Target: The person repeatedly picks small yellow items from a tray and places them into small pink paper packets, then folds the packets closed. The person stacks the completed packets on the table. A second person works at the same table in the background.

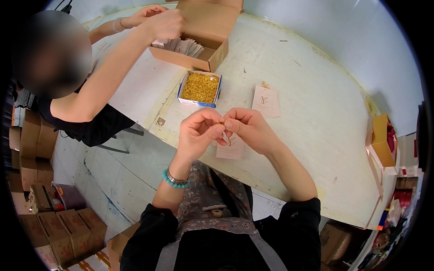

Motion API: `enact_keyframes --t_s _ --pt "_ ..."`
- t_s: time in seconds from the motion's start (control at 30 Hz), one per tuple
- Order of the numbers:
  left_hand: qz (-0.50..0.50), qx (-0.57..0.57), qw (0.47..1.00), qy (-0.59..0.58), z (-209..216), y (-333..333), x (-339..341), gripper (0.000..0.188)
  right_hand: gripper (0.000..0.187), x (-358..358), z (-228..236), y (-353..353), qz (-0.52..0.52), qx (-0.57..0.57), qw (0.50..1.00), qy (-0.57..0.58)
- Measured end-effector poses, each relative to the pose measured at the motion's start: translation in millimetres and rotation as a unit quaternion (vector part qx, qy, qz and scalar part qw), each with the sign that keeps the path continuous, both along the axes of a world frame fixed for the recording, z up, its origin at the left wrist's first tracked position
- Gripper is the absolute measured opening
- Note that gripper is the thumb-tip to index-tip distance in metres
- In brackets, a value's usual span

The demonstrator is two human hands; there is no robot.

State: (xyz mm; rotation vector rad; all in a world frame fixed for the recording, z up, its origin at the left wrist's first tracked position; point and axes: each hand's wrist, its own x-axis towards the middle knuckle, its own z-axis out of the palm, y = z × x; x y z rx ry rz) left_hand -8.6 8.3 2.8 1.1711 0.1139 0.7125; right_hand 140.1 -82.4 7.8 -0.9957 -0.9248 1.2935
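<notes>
My left hand [201, 131] and my right hand [248, 128] meet fingertip to fingertip above the near table edge. Both are closed in a pinch on a tiny gold pin [220, 122], mostly covered by the fingers. Just below them shows a pale pink paper hang tag [229, 151] with a gold design; whether it hangs from the pin or rests on the table, I cannot tell. Beyond my right hand lies a small pile of matching tags [266, 101] with gold pins at its top. A small blue-and-white box [218, 95] full of gold pins sits beyond my left hand.
An open cardboard box [219, 56] with rows of tags stands at the far left, by a co-worker's raised hands [167, 23]. A yellow box [382, 140] is at the table's right end. Stacked cartons [74, 230] stand on the floor at left.
</notes>
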Motion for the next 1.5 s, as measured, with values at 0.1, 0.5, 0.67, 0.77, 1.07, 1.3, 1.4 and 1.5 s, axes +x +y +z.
enact_keyframes --t_s 0.1,0.5,0.67,0.77,1.07,1.3,1.4,1.5 --pt "0.033 -0.002 0.999 0.004 -2 -2 2 0.006 0.017 -4 3 0 0.004 0.002 0.999 0.033" --pt "-0.009 -0.032 0.998 -0.052 -7 1 7 0.006 0.016 -2 8 -4 -0.003 -0.024 0.999 0.040" --pt "0.064 0.035 0.997 0.035 -4 0 2 0.005 0.018 2 21 -5 -0.132 0.079 0.947 -0.282" --pt "0.061 0.016 0.990 0.122 13 -4 4 0.009 0.026 5 29 -9 -0.160 0.199 0.879 -0.404" --pt "-0.087 -0.057 0.975 0.198 17 17 -1 0.015 0.017 22 31 -12 -0.084 0.173 0.907 -0.375" --pt "-0.183 -0.191 0.957 0.117 7 12 2 0.024 0.010 21 27 -11 -0.063 0.155 0.928 -0.333" --pt "-0.214 -0.250 0.941 0.084 -3 9 6 0.023 0.009 20 21 -10 -0.063 0.163 0.938 -0.301" --pt "-0.255 -0.376 0.889 0.054 0 8 6 0.021 0.010 20 22 -10 -0.069 0.181 0.939 -0.286"
